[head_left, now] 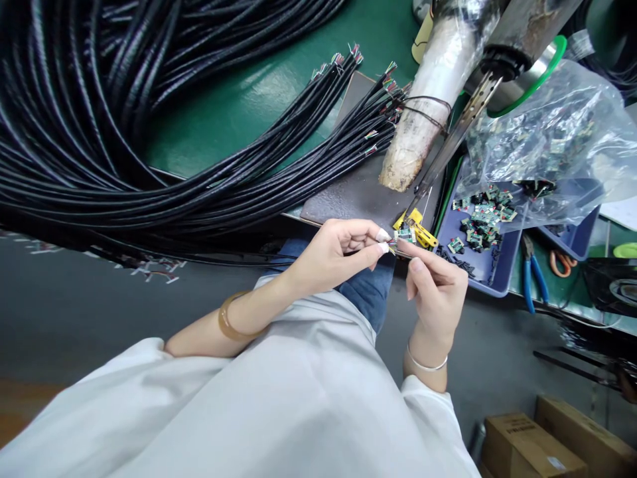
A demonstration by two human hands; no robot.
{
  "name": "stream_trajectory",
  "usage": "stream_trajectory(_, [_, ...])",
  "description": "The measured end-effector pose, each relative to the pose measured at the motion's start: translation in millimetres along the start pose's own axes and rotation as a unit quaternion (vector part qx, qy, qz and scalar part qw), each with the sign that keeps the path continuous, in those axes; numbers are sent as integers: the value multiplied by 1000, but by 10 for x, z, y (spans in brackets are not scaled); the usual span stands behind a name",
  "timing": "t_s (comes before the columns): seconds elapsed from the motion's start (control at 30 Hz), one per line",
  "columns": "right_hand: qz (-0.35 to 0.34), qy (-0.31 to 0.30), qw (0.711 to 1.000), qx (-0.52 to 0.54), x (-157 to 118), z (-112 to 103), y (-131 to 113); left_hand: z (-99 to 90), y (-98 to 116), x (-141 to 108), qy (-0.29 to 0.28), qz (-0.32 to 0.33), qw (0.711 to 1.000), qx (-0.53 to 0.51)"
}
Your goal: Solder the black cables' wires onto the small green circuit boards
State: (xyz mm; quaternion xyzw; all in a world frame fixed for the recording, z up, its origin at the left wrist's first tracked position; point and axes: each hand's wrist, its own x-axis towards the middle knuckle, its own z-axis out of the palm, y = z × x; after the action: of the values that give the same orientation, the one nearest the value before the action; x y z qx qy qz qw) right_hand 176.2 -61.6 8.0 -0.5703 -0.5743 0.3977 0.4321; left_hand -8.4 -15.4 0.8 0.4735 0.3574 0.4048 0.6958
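At the table's front edge my left hand pinches the thin colored wires of a cable between thumb and forefinger, its fingertips covered in white. A small green circuit board lies just beyond those fingertips, beside a yellow clip. My right hand is closed, thumb against forefinger, right by the board; a thin piece shows at its fingertips, too small to name. Above the clip a soldering iron points downward. Next to the iron hangs a plastic-wrapped tube with a browned end.
Bundles of black cables with stripped ends spread over the left of the green table. At right are a blue tray of small boards, a plastic bag, blue-handled pliers and a solder spool. Cardboard boxes stand lower right.
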Motion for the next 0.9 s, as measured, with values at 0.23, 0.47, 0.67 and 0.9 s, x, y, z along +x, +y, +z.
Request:
stream_trajectory(0.23, [-132, 69, 979, -140, -55, 32, -65, 3, 22, 15, 27, -1, 999, 27])
stream_trajectory(0.47, [-203, 238, 943, -111, -37, 58, -128, 3, 25, 23, 32, -1, 999, 39])
stream_trajectory(0.67, [-194, 88, 943, -255, 41, 67, -127, 19, 43, 70, 12, -2, 999, 47])
stream_trajectory(0.9, [-219, 112, 940, -238, 167, 122, -72, 1, 60, 157, 11, -8, 997, 70])
